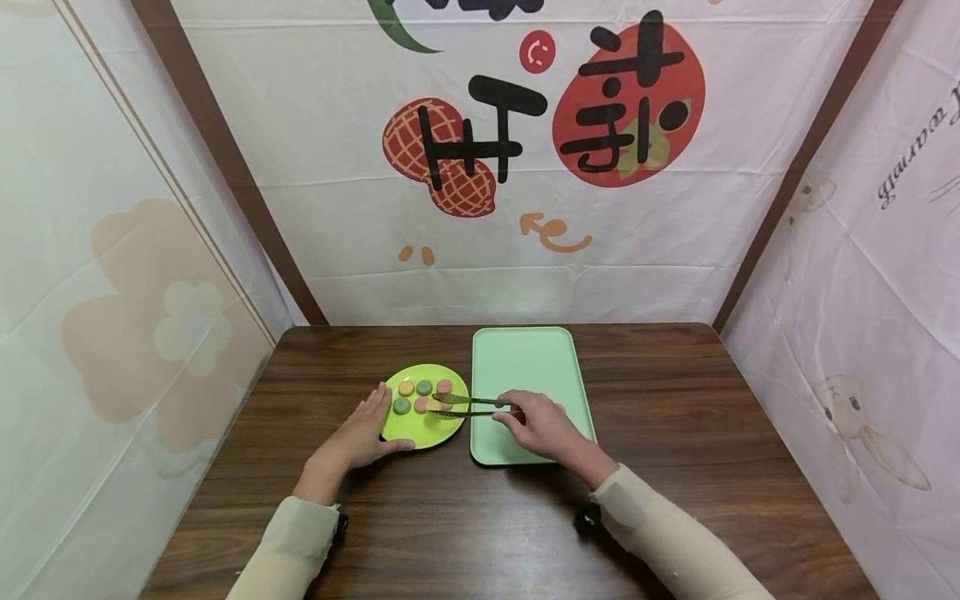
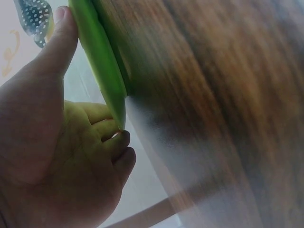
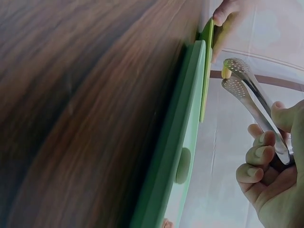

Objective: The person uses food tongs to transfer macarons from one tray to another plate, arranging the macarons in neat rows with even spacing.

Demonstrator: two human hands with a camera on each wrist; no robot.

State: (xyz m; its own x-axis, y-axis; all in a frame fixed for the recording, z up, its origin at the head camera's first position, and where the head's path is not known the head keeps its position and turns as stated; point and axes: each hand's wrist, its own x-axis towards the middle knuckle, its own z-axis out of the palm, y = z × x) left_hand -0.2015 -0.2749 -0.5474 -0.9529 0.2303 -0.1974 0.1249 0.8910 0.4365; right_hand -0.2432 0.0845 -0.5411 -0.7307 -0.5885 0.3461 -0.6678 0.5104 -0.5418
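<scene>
A yellow-green plate (image 1: 431,435) bears yellow, green and pink macarons (image 1: 406,388). My left hand (image 1: 364,429) rests at the plate's left and near rim, its fingers and thumb spread; the left wrist view shows its thumb (image 2: 66,38) and fingertips touching the rim. With my right hand (image 1: 542,427) I hold metal tongs (image 1: 480,402), fingers curled round the handle end. The perforated tong tips are over the plate, and a yellow macaron (image 3: 226,72) shows between them, seemingly raised off the plate.
A pale green rectangular tray (image 1: 522,354) lies right of the plate, under my right hand. A rounded green shape (image 3: 183,166) shows at the tray's edge; I cannot tell what it is. Printed cloth walls (image 1: 495,283) stand behind and beside the brown wooden table (image 1: 450,525).
</scene>
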